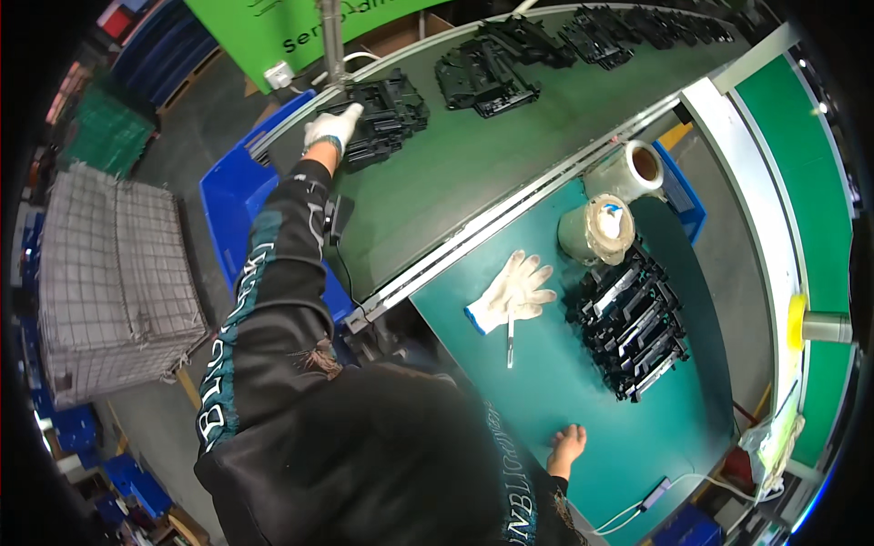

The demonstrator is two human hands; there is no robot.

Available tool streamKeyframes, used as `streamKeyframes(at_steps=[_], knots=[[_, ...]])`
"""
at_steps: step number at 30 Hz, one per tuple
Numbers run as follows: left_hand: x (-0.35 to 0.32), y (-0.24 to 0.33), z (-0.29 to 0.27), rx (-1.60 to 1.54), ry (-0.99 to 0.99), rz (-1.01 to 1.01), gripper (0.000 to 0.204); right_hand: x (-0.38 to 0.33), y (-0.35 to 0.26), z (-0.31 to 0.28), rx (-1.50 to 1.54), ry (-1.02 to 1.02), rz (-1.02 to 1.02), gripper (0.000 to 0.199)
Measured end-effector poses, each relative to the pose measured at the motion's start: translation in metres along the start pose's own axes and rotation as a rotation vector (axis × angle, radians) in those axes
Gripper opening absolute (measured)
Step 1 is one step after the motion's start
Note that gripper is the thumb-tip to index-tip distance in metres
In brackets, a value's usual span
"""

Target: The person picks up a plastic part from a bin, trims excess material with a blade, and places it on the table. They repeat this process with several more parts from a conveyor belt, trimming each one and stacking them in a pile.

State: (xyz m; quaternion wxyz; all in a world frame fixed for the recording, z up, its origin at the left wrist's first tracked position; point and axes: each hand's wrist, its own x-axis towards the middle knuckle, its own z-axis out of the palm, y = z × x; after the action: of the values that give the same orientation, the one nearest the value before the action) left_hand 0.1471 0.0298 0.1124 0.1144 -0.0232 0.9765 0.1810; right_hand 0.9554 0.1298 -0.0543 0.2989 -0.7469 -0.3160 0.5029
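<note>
The gloved left hand [332, 127] grasped black parts [387, 114] on the conveyor belt [473, 164]; the bare right hand [567, 448] lay flat, released, on the green table [546, 382].

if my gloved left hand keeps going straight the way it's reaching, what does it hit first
The left hand already rests against the nearest stack of black plastic parts on the conveyor belt; that stack comes first.

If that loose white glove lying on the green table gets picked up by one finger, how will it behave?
The white glove lies flat and limp, so it will probably droop, not stay stiff. It looks like thin knit, so likely light. The small slim tool at its lower edge might shift as it lifts.
</note>
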Motion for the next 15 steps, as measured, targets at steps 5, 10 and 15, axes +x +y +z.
streamKeyframes(at_steps=[5,10,15], knots=[[0.043,0.035,0.024,-0.022,-0.120,0.035,0.075,-0.053,0.056,-0.007,-0.030,-0.129,0.045,0.035],[0.051,0.018,0.023,0.284,-0.252,0.158,0.068,-0.059,0.103,-0.024,-0.091,-0.186,0.019,0.058],[0.022,-0.014,0.004,0.206,-0.449,0.529,0.064,-0.063,0.078,-0.003,-0.208,-0.138,0.117,0.058]])
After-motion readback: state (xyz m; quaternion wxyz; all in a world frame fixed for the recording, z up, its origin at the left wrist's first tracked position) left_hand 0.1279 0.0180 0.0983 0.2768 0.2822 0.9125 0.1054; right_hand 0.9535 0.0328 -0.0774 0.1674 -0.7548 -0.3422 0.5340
